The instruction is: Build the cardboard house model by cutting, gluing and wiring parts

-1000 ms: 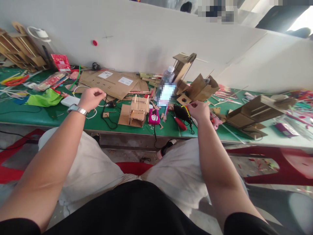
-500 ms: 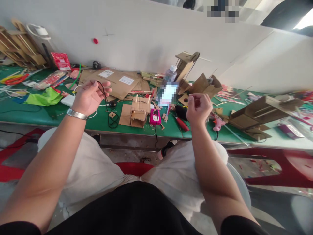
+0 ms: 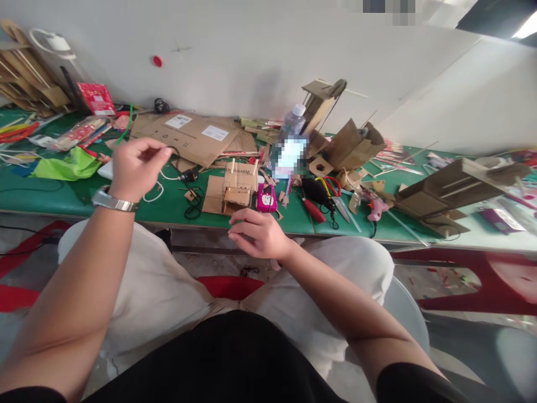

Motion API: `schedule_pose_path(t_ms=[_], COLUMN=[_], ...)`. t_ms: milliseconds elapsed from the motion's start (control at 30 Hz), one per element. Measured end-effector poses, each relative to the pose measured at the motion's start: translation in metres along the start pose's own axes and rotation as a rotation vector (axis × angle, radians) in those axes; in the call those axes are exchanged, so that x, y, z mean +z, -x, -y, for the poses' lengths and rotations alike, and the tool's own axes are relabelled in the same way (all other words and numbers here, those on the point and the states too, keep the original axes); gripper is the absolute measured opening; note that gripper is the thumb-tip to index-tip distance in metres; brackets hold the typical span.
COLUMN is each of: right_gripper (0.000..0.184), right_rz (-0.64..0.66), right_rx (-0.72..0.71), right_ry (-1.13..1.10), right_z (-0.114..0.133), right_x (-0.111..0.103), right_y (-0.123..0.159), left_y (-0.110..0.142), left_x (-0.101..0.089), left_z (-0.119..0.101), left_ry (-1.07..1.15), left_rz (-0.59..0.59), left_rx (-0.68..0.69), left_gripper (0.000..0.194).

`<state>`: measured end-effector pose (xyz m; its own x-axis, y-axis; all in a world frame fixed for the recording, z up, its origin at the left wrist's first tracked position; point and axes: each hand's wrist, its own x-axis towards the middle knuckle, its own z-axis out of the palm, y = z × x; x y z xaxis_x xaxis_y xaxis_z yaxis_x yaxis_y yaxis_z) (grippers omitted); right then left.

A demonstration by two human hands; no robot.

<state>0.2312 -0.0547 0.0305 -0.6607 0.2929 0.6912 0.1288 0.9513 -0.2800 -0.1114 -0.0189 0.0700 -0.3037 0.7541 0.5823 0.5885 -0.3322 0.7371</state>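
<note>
My left hand (image 3: 140, 168) is raised over the left part of the bench, thumb and forefinger pinched on a thin black cord (image 3: 174, 150). Below it, a black plug (image 3: 188, 174) and a loop of black cord (image 3: 193, 208) lie on the green top. My right hand (image 3: 260, 232) hangs at the bench's front edge, its fingers loosely bent and apart, with nothing seen in them. Just behind it stands a small cardboard box model (image 3: 240, 187) with wooden sticks. Beside that is a magenta power socket (image 3: 267, 197).
A lit phone (image 3: 289, 157) leans against a clear bottle (image 3: 294, 120). To the right lie scissors (image 3: 338, 196), a red-handled tool (image 3: 312, 208) and a pink glue gun (image 3: 376, 209). A tall cardboard structure (image 3: 453, 187) stands farther right. Flat cardboard (image 3: 188, 137) lies at the back.
My right hand has come down and left, from above the tools to the front of the box model. My left hand has turned and closed on the cord, moving slightly left.
</note>
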Motion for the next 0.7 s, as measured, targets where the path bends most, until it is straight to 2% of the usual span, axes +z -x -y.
schedule_pose_path(t_ms=[100,200,267,333,400,433,467,500,600,633,700], right_gripper=[0.015,0.014,0.013,0.013,0.012,0.012,0.011,0.011,0.010,0.010,0.010], right_rz=[0.019,0.005,-0.002,-0.005,-0.007,-0.008,-0.010,-0.012,-0.017,-0.019,-0.019], right_rx=[0.063,0.094,0.101,0.099,0.096,0.096,0.094,0.093,0.085,0.084,0.090], right_ry=[-0.031,-0.044,-0.037,-0.033,-0.037,-0.040,-0.043,-0.046,-0.052,-0.053,-0.048], right_z=[-0.005,-0.010,-0.011,-0.010,-0.009,-0.009,-0.009,-0.009,-0.009,-0.009,-0.009], right_x=[0.002,-0.002,-0.004,-0.007,-0.009,-0.009,-0.010,-0.011,-0.013,-0.014,-0.015], right_y=[0.004,0.005,0.005,0.006,0.006,0.007,0.007,0.008,0.010,0.010,0.011], left_y=[-0.017,-0.028,-0.030,-0.027,-0.020,-0.016,-0.010,-0.005,0.013,0.019,0.026], left_x=[-0.028,-0.046,-0.047,-0.041,-0.029,-0.023,-0.015,-0.007,0.017,0.025,0.038], left_z=[0.018,0.030,0.033,0.031,0.027,0.024,0.021,0.019,0.017,0.018,0.020], left_ry=[-0.450,-0.644,-0.708,-0.745,-0.734,-0.707,-0.672,-0.637,-0.631,-0.662,-0.736], left_rz=[-0.007,0.019,0.026,0.017,0.015,0.043,0.130,0.275,0.809,0.909,1.008], left_rx=[-0.146,-0.270,-0.325,-0.320,-0.220,-0.158,-0.109,-0.079,-0.052,-0.021,0.009], left_gripper=[0.016,0.013,0.022,0.040,0.046,0.040,0.028,0.023,0.030,0.028,0.025])
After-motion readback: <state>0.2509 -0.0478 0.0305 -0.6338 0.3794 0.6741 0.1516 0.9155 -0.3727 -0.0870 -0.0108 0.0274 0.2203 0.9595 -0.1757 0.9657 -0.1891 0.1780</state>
